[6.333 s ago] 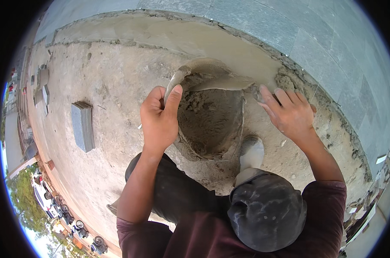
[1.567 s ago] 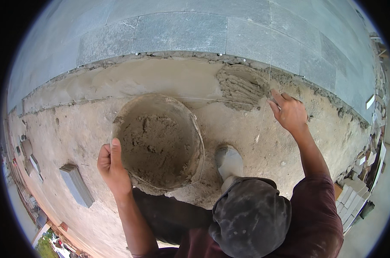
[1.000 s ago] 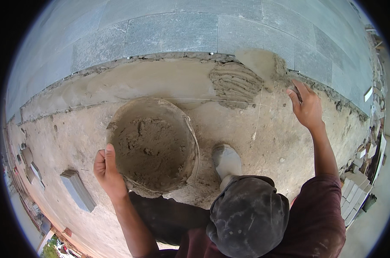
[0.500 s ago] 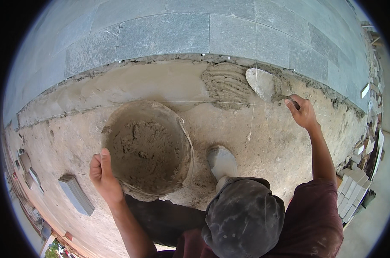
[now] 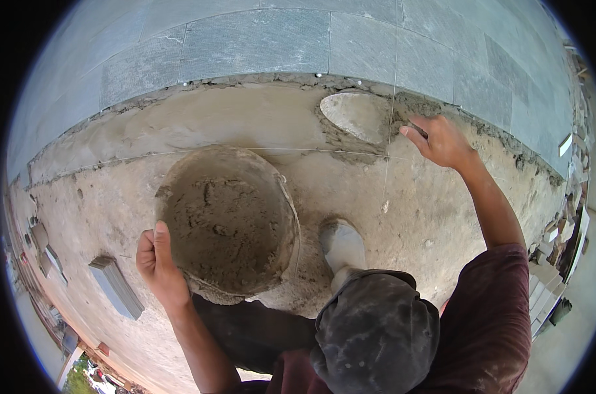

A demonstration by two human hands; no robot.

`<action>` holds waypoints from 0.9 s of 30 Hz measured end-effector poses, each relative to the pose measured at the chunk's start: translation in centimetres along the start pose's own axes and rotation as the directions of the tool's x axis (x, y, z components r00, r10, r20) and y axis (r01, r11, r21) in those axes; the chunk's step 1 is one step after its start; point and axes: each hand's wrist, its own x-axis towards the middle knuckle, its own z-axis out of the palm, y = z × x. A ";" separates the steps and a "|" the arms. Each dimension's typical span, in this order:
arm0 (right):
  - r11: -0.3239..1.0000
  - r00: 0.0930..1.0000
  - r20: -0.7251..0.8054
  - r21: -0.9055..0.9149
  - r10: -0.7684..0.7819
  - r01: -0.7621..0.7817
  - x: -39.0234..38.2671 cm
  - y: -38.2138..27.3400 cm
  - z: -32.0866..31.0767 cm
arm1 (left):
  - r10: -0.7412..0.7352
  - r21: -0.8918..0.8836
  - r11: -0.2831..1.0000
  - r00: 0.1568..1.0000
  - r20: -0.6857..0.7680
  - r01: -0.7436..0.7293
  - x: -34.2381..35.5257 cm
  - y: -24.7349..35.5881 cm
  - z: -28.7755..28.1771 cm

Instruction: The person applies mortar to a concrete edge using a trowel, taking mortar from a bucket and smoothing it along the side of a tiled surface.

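The round, caked bucket (image 5: 242,163) stood open-mouthed near the smoothed mortar strip (image 5: 239,118), lumpy grey mortar (image 5: 219,230) inside. The trowel (image 5: 356,117) lay over the strip's right end, its pale, rounded blade pointing left.

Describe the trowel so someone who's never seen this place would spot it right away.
Start at the grey paving across the top, then drop to the strip of mortar along its edge. Toward that strip's right end, the right hand holds the trowel, which points left. What sets it apart is its pale, rounded shape against the darker, rougher mortar around it.
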 end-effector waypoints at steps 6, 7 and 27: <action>0.999 1.000 -0.006 -0.030 0.018 -0.019 -2.1 1.5 0.0 | -0.035 -0.040 0.999 0.999 -0.020 0.034 0.1 -0.9 -0.7; 0.999 0.999 0.011 -0.025 0.039 -0.039 -2.7 2.0 0.0 | -0.034 -0.041 0.999 0.999 -0.023 0.033 0.1 -1.1 -0.9; 0.998 0.999 -0.009 -0.032 -0.047 0.047 1.8 -0.2 0.0 | -0.045 -0.087 0.995 0.999 -0.006 0.044 0.2 -1.6 -1.9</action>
